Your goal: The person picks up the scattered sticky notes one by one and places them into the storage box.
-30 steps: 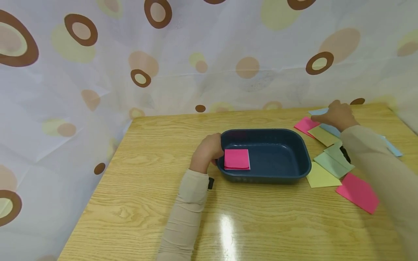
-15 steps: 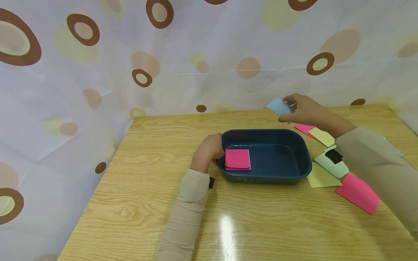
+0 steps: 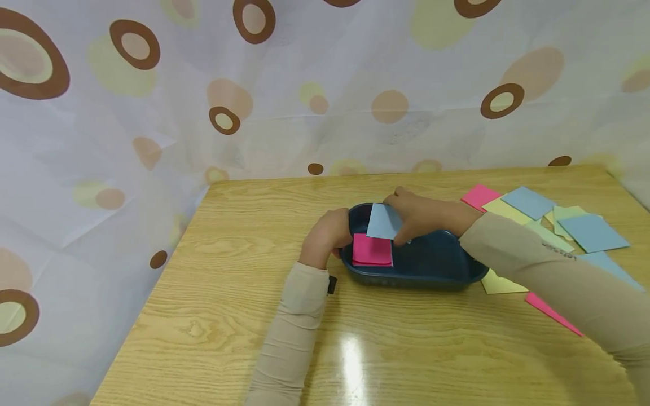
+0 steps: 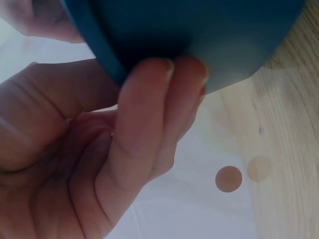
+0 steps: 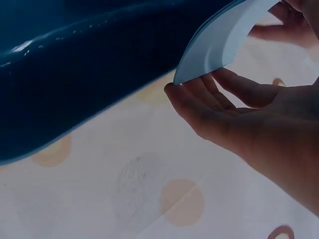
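**Light-blue sticky-note pad [image 3: 382, 221] held over the left end of the dark blue plastic tray [image 3: 411, 280]**

The right hand [image 3: 421, 217] grips the pad from its right side, thumb nearer the person and fingers beyond, spread no wider than the pad itself. In the right wrist view the pad bows into a clear curve, so it should handle as light, flexible paper: unlikely to slip or break, but easily creased. Opposite edges look the best hold, with light pressure, since a harder squeeze would probably deepen the bend.

The left hand [image 3: 327, 234] pinches the tray's left wall, fingers curled against one face of it and thumb on the other. The tray looks stiff, smooth and fairly light; its rim offers a sure hold.

A pink sticky-note pad [image 3: 372, 250] lies flat inside the tray at the left end, just nearer the person than the blue one; whether the two touch, I cannot tell. On the table [image 3: 203, 316], right of the tray, lie more pads [image 3: 593, 232] in pink, yellow, pale green and light blue, some overlapping and partly hidden by the right sleeve [image 3: 548, 265].
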`<state>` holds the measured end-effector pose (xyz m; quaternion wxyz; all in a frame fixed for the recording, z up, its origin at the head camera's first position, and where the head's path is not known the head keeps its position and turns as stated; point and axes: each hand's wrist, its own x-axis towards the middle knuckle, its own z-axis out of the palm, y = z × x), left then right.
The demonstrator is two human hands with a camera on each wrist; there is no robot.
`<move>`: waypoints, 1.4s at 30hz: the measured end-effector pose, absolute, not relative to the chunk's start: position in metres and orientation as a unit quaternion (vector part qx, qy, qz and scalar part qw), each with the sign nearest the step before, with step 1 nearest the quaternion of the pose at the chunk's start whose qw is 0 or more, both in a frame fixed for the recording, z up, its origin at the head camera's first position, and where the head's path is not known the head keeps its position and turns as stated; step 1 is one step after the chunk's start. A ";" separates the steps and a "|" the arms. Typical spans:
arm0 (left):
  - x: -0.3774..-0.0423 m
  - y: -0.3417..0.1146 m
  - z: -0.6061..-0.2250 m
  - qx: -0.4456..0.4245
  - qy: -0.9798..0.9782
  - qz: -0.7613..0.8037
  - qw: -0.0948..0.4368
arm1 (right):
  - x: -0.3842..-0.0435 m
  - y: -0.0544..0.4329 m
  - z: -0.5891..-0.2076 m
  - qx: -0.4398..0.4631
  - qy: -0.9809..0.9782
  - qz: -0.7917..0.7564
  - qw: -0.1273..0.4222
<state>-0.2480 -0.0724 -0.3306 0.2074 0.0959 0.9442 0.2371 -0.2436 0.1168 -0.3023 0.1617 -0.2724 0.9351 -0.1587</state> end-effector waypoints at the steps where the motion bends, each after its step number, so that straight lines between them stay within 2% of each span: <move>1: -0.248 -0.072 -0.330 0.095 0.944 0.237 0.208 | -0.244 0.113 -0.305 -0.277 0.935 -0.149 0.162; 8: -0.249 -0.070 -0.329 0.093 0.944 0.233 0.214 | -0.251 0.093 -0.321 -0.285 0.938 -0.065 0.187; 18: -0.250 -0.069 -0.330 0.103 0.951 0.205 0.210 | -0.254 0.079 -0.335 -0.271 0.934 -0.040 0.228; 42: -0.250 -0.072 -0.328 0.101 0.950 0.203 0.215 | -0.255 0.065 -0.349 -0.255 0.931 -0.030 0.260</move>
